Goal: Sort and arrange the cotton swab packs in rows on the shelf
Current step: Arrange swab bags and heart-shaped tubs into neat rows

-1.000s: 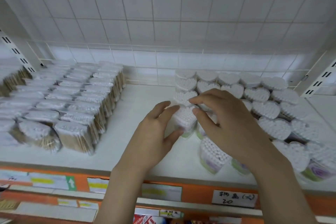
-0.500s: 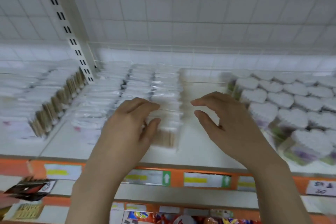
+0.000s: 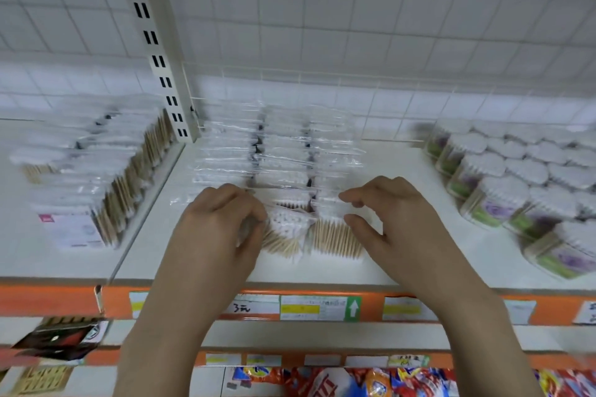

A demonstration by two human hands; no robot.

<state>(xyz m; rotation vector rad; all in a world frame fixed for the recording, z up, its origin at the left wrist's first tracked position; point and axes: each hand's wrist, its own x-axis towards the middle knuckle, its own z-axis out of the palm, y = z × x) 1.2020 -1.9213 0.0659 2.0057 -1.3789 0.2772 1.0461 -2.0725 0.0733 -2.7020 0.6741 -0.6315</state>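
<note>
The left hand (image 3: 222, 222) curls its grip on the front clear swab pack (image 3: 283, 229); the right hand (image 3: 383, 219) hovers half-open beside the neighbouring pack (image 3: 335, 235), holding nothing. Best nudge both flush along the shelf (image 3: 322, 271).

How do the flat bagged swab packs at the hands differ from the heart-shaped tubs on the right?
The bagged packs are flat clear plastic bags with wooden sticks showing; the tubs are rigid, heart-shaped, with purple and green labels. The packs stand in straight files running front to back; the tubs nest in staggered rows. Both hands, left and right, are at the packs' front; neither touches the tubs. Both kinds show white swab tips on the same shelf.
</note>
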